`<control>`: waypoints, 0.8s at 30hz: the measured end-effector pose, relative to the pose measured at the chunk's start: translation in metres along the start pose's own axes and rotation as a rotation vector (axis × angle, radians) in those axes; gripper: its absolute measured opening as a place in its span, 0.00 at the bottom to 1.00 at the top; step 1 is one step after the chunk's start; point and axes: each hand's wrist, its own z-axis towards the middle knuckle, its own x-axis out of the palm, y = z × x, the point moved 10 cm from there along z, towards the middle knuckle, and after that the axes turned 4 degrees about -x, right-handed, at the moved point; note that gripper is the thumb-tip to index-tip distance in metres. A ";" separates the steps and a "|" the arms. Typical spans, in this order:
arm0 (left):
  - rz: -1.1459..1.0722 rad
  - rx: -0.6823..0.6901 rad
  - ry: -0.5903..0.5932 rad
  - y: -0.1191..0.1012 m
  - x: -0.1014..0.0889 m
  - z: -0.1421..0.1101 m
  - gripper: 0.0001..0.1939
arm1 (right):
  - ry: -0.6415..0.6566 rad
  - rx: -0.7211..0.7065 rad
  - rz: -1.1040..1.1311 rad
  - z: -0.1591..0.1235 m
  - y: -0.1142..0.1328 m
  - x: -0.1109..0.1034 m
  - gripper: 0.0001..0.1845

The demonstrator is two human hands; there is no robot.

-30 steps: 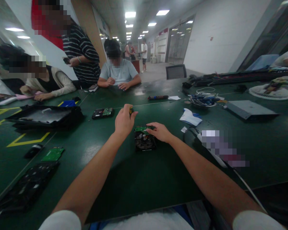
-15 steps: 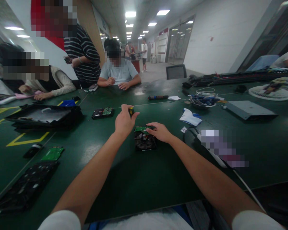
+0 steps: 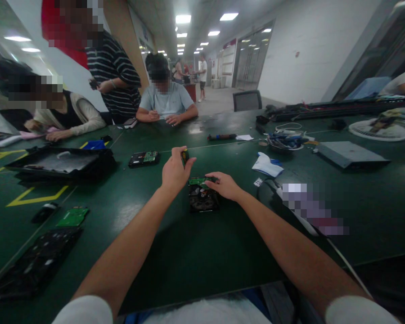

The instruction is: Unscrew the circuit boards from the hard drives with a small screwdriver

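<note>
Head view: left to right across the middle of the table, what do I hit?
By midpoints: black tray → smaller-looking board-topped unit → left hand → black-and-green drive → right hand → white-and-blue cloth → grey metal box.

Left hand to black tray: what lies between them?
In the head view, a hard drive with a green board lies between the left hand and the black tray, nearer the hand.

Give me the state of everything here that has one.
Left hand: gripping a tool
Right hand: at the hard drive
Hard drive: flat, circuit side up
Loose green board: lying flat
Tray: open-topped
Silver case: lying flat
Glove: unworn
Ceiling light: lit
</note>
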 end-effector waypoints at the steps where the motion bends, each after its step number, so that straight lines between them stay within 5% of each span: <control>1: -0.015 -0.006 -0.011 0.001 -0.001 0.000 0.21 | -0.002 0.000 -0.002 0.000 0.000 0.000 0.21; 10: 0.088 0.113 -0.034 -0.019 -0.008 -0.002 0.15 | 0.003 -0.010 -0.027 0.000 0.002 -0.001 0.20; 18: 0.076 -0.002 0.002 -0.003 0.000 -0.002 0.21 | -0.001 0.014 0.013 -0.001 0.001 -0.002 0.21; 24: 0.110 0.048 0.007 -0.013 -0.006 0.001 0.13 | 0.011 0.021 0.004 0.000 0.001 -0.001 0.21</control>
